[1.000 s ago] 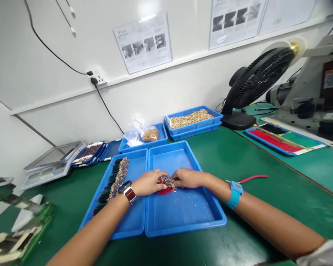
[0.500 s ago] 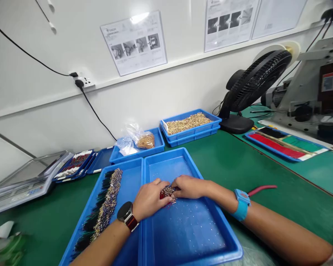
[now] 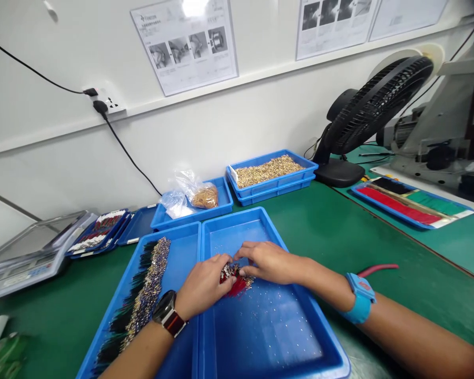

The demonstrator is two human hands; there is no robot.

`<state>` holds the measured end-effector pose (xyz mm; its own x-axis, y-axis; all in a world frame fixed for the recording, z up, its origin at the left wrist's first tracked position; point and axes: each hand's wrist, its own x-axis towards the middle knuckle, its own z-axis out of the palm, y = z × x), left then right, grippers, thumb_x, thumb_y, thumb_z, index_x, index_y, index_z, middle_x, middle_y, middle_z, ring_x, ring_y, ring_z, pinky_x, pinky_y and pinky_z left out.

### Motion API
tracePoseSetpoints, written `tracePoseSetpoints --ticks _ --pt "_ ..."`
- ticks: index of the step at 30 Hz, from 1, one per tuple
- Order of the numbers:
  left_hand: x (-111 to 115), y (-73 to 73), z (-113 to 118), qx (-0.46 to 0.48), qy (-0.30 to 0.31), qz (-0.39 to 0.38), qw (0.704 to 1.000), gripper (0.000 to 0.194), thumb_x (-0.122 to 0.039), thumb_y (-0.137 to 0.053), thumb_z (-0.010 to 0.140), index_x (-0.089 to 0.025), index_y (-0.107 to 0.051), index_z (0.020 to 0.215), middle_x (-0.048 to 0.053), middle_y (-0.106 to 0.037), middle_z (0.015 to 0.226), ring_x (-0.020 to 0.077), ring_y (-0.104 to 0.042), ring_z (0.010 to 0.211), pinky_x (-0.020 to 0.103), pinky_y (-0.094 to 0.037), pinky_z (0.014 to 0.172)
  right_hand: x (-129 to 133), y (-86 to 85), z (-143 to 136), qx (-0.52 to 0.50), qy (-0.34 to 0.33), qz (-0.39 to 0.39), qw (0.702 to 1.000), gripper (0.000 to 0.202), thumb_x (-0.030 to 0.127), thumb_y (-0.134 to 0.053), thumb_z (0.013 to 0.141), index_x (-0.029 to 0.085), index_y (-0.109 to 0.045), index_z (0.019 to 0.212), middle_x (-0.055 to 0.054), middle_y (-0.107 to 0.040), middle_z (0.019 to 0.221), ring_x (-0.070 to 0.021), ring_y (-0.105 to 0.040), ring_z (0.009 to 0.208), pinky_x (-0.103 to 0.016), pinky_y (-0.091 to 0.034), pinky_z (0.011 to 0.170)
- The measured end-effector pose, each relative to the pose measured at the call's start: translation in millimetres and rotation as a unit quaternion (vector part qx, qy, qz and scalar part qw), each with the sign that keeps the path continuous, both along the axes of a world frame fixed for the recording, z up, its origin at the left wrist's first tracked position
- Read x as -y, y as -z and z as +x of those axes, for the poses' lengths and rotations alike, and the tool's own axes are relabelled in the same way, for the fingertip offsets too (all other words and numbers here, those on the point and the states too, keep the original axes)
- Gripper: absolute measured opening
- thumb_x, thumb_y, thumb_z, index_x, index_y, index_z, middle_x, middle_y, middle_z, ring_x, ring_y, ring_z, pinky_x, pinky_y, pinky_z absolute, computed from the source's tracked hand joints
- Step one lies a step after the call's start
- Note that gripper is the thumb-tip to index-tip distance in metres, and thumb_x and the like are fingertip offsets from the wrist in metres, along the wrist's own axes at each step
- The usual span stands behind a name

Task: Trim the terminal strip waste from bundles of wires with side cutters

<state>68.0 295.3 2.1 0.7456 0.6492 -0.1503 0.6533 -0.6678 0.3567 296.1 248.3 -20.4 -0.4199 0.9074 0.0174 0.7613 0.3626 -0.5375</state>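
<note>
My left hand (image 3: 206,284) and my right hand (image 3: 266,262) curl around a bundle of short red wires with metal tips (image 3: 239,285). They hold it from either side, low over the right blue tray (image 3: 274,331). Fingers cover part of the bundle; its red strands point toward me. Small shiny bits are scattered on the tray floor. In the left blue tray (image 3: 184,241), beside my left forearm, lies a long row of dark green wires with metal tips (image 3: 142,300).
Behind stand a blue tray with plastic bags (image 3: 203,197) and stacked trays of gold-coloured small parts (image 3: 270,171). A black fan (image 3: 379,110) and a tray of red, black and green strips (image 3: 403,202) are at right. Scales (image 3: 31,252) stand at left.
My hands have opened slightly around the bundle, and more of its red strands show. The right hand's fingers have lifted and spread a little. The camera view has shifted somewhat.
</note>
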Motion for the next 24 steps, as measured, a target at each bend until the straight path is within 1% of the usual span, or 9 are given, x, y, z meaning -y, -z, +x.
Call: tracePoseSetpoints --ticks 4,8,12,16,18,21,24 --pt "1 -1.8 2 -0.016 -0.012 0.007 1.000 0.008 -0.031 -0.056 0.102 -0.024 -0.060 0.102 0.005 -0.074 0.103 0.0254 -0.072 0.090 0.033 -0.040 0.069 -2 11.5 -10 -0.017 -0.010 0.025 0.999 0.028 0.032 -0.067 0.103 0.021 -0.069 0.129 -0.008 -0.073 0.125 -0.0250 -0.070 0.113 -0.032 -0.049 0.093" --pt "2 0.3 4 -0.027 -0.021 0.027 0.999 0.002 -0.025 -0.055 0.099 -0.024 -0.056 0.097 0.006 -0.074 0.100 0.0258 -0.072 0.089 0.033 -0.038 0.067 -2 20.3 -13 -0.009 -0.025 0.049 0.998 0.018 0.029 -0.064 0.104 0.020 -0.071 0.118 -0.007 -0.076 0.115 -0.0239 -0.071 0.106 -0.030 -0.048 0.086" --pt "2 7.4 7 -0.032 -0.036 0.066 0.997 0.005 -0.022 -0.052 0.097 -0.025 -0.053 0.094 0.006 -0.072 0.100 0.0256 -0.071 0.086 0.034 -0.038 0.066 -1 20.5 -13 0.009 -0.047 0.070 0.996 0.014 0.025 -0.060 0.105 0.019 -0.072 0.109 -0.008 -0.076 0.106 -0.0227 -0.070 0.096 -0.031 -0.046 0.082" --pt "3 14.3 9 -0.032 -0.044 0.079 0.995 0.008 -0.018 -0.052 0.094 -0.026 -0.054 0.096 0.007 -0.072 0.104 0.0265 -0.071 0.092 0.034 -0.041 0.070 2 18.4 -12 0.019 -0.076 0.081 0.994 0.017 0.025 -0.058 0.107 0.020 -0.074 0.111 -0.008 -0.076 0.108 -0.0221 -0.070 0.098 -0.030 -0.047 0.086" --pt "4 14.7 9 -0.030 -0.047 0.083 0.995 0.011 -0.016 -0.052 0.093 -0.026 -0.055 0.097 0.007 -0.072 0.106 0.0263 -0.071 0.091 0.034 -0.043 0.071 2 18.7 -12 0.026 -0.089 0.079 0.993 0.018 0.025 -0.059 0.107 0.021 -0.075 0.112 -0.007 -0.077 0.109 -0.0221 -0.071 0.099 -0.030 -0.048 0.086" --pt "2 7.3 6 -0.020 -0.056 0.097 0.994 0.016 -0.015 -0.049 0.093 -0.025 -0.056 0.102 0.008 -0.070 0.108 0.0266 -0.070 0.091 0.035 -0.045 0.074 2 20.9 -13 0.040 -0.094 0.072 0.992 0.020 0.023 -0.057 0.107 0.019 -0.077 0.111 -0.008 -0.078 0.110 -0.0224 -0.073 0.098 -0.030 -0.049 0.085" --pt "-4 -7.9 -1 0.041 -0.083 0.098 0.991 0.014 -0.017 -0.048 0.094 -0.025 -0.057 0.102 0.007 -0.069 0.106 0.0272 -0.068 0.094 0.037 -0.047 0.081 1 23.2 -16 0.051 -0.089 0.069 0.992 0.023 0.023 -0.056 0.108 0.018 -0.078 0.111 -0.010 -0.079 0.111 -0.0231 -0.074 0.096 -0.031 -0.050 0.084"
